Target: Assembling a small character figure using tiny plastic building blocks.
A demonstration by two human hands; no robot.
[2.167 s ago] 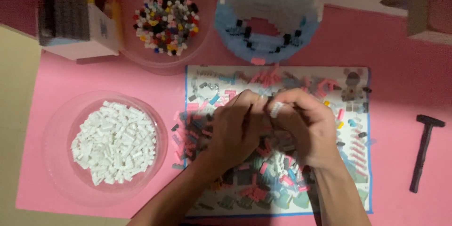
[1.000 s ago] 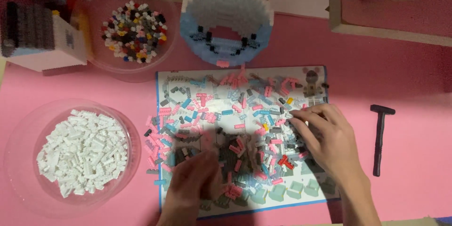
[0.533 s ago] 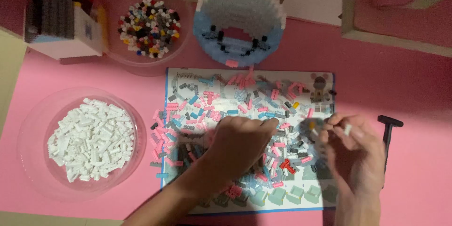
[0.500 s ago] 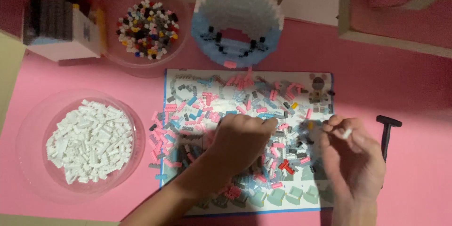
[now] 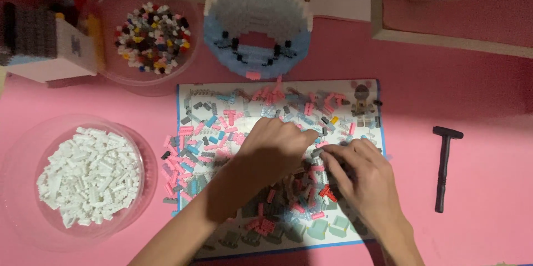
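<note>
While the left hand [image 5: 275,152] rests palm-down, fingers loosely curled on the scattered small bricks [image 5: 205,133] at the instruction sheet's [image 5: 355,232] centre, the right hand [image 5: 361,180] pinches bricks at its 3 o'clock side.

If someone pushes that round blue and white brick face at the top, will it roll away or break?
The round brick model probably won't roll: it seems to lie flat on the pink mat. It looks built from many tiny bricks, so a hard shove might pop some off. Its stepped edges suggest it would slide rather than spin.
</note>
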